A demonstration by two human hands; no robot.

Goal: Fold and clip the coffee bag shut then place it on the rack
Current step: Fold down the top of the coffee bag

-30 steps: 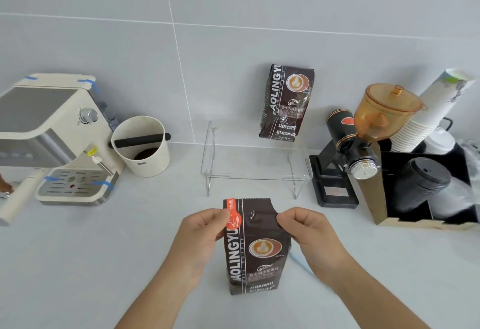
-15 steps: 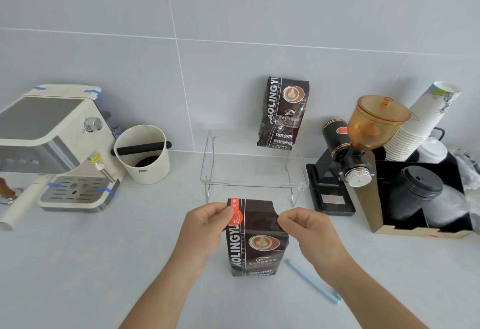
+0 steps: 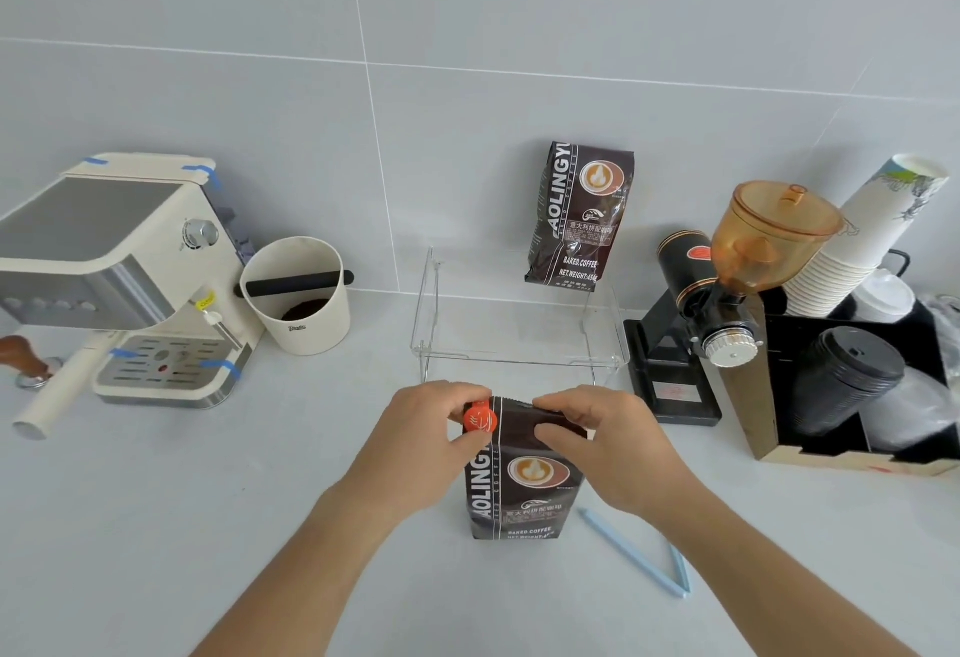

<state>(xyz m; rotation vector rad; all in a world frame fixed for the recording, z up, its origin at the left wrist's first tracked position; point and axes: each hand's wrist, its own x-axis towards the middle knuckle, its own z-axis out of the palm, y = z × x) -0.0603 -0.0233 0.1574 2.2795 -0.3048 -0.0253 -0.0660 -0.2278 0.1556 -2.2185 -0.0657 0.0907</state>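
A dark brown coffee bag [image 3: 524,490] with an orange round sticker stands upright on the grey counter in front of me. My left hand [image 3: 421,443] pinches its top left corner and my right hand [image 3: 602,443] presses its top right; the top edge is bent over toward me. A light blue bag clip [image 3: 641,555] lies open on the counter just right of the bag, under my right forearm. Behind the bag stands a clear acrylic rack [image 3: 519,339], and a second matching coffee bag [image 3: 579,215] sits on its back right, leaning on the wall.
A cream espresso machine [image 3: 119,282] and a cream knock box [image 3: 296,293] stand at the left. At the right are a black grinder with an amber hopper [image 3: 737,272], stacked paper cups [image 3: 862,251] and a black organiser with lids [image 3: 852,381].
Both hands have bent the bag's top edge down toward me; a second ago the top stood straight up. The view has tilted, showing the blue clip at the right.
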